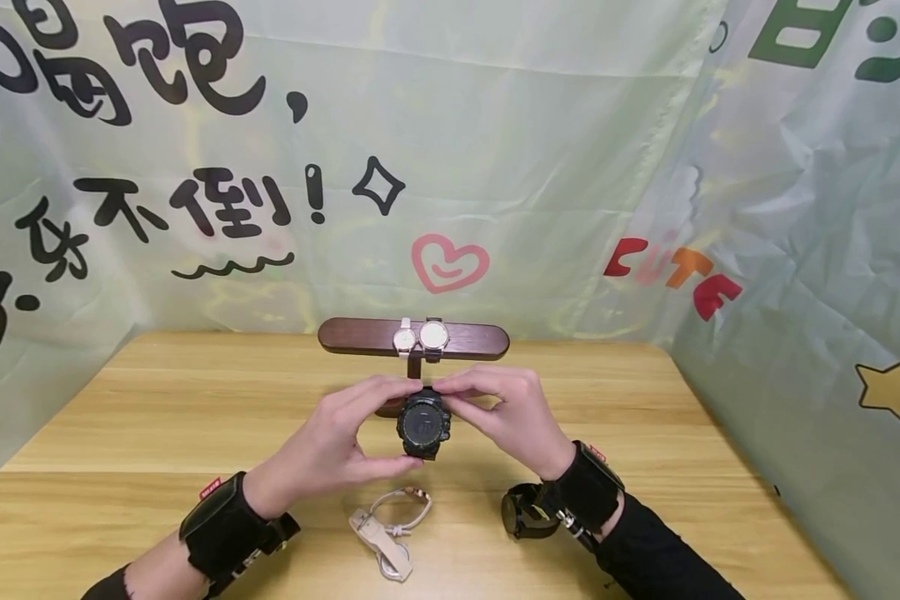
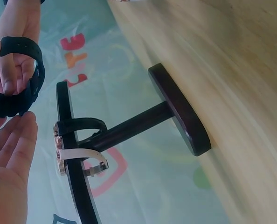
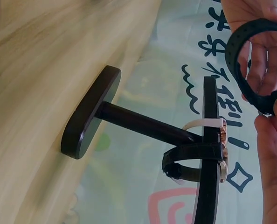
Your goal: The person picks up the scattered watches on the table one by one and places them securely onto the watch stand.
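A black wristwatch (image 1: 423,423) with a round dark dial is held up between both hands, dial toward the head camera. My left hand (image 1: 337,433) grips it from the left, fingertips at its top edge and thumb at its lower edge. At the upper right, my right hand (image 1: 502,408) pinches it with thumb and fingers. In the right wrist view the black strap (image 3: 234,53) forms a loop. Just behind is a dark wooden watch stand (image 1: 352,335), its bar bearing a white-strapped watch (image 1: 404,340) and a black-strapped watch (image 1: 433,335).
On the wooden table (image 1: 195,400), a white cord bracelet (image 1: 401,529) with a beige tag (image 1: 375,537) lies near the front. Another dark watch (image 1: 525,512) lies beside the right wrist. Printed cloth (image 1: 532,167) hangs behind and at the sides.
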Tool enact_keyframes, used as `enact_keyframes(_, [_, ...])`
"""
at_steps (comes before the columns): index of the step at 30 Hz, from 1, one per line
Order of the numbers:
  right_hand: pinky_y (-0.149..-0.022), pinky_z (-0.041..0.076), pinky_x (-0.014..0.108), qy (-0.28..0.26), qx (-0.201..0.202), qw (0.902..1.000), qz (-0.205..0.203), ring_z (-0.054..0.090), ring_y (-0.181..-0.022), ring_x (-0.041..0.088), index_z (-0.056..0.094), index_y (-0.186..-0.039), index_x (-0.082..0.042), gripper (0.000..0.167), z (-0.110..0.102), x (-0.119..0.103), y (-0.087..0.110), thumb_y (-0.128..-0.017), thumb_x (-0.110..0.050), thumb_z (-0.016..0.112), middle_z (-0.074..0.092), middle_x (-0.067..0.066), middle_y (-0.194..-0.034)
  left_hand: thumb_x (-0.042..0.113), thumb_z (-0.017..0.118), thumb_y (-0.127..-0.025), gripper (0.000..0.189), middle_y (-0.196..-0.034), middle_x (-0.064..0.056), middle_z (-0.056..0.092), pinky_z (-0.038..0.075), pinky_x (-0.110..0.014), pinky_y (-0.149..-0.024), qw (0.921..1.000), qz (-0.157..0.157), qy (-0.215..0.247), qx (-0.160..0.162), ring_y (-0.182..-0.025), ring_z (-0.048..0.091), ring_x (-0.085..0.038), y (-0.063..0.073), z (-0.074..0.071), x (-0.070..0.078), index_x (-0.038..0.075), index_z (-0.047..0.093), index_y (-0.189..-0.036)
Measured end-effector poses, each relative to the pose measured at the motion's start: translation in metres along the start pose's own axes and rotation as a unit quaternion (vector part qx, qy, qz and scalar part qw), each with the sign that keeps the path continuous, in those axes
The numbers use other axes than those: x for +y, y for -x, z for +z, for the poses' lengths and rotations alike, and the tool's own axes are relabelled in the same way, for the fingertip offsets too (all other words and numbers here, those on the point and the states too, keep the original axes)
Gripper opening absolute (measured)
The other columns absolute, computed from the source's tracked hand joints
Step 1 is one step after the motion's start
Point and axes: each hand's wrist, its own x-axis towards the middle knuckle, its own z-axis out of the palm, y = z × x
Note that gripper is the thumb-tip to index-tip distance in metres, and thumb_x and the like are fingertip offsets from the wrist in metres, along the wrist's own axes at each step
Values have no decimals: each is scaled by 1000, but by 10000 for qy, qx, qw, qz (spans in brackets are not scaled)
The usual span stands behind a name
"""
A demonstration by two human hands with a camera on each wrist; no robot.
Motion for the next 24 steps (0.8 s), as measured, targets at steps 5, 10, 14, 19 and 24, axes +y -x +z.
enact_keyframes(5, [-81, 65, 18, 224, -69, 9997, 27, 82, -90, 18, 84, -108, -7, 23, -4, 2, -2, -87, 4, 85, 84, 6, -101, 29, 97, -78, 78, -131, -7, 73, 57, -23, -108, 9999, -80, -27, -113, -117, 74, -21, 0, -3, -3, 2, 62, -143])
enact_keyframes(10, [-85, 64, 18, 606, 54, 9979, 234, 80, -94, 13, 84, -107, -10, 21, -9, 4, -3, -88, -3, 87, 83, 1, -102, 26, 99, -76, 79, -130, -7, 73, 62, -30, -104, 9997, -169, -58, -145, -116, 73, -20, 1, -6, -6, 1, 63, -141])
enact_keyframes(14, [-86, 65, 22, 787, 190, 9958, 417, 79, -96, 14, 83, -109, -10, 21, -13, 8, -2, -89, -4, 87, 82, 1, -104, 25, 100, -73, 79, -129, -6, 74, 64, -34, -100, 9991, -374, -90, -170, -115, 73, -18, 4, -8, -9, 2, 64, -139])
enact_keyframes(19, [-84, 65, 31, 1101, 449, 9908, 650, 77, -97, 17, 83, -111, -10, 23, -19, 12, -3, -89, -5, 87, 81, 2, -107, 26, 101, -72, 81, -131, -5, 74, 65, -41, -100, 9976, -623, -206, -207, -118, 72, -19, 3, -13, -15, 5, 64, -140])
enact_keyframes(24, [-82, 64, 26, 1292, 594, 9866, 800, 77, -97, 18, 83, -111, -9, 22, -25, 20, -2, -90, -4, 86, 80, 2, -108, 27, 102, -71, 81, -130, -2, 74, 64, -39, -102, 9968, -714, -323, -176, -119, 71, -17, 2, -20, -22, 9, 65, -141])
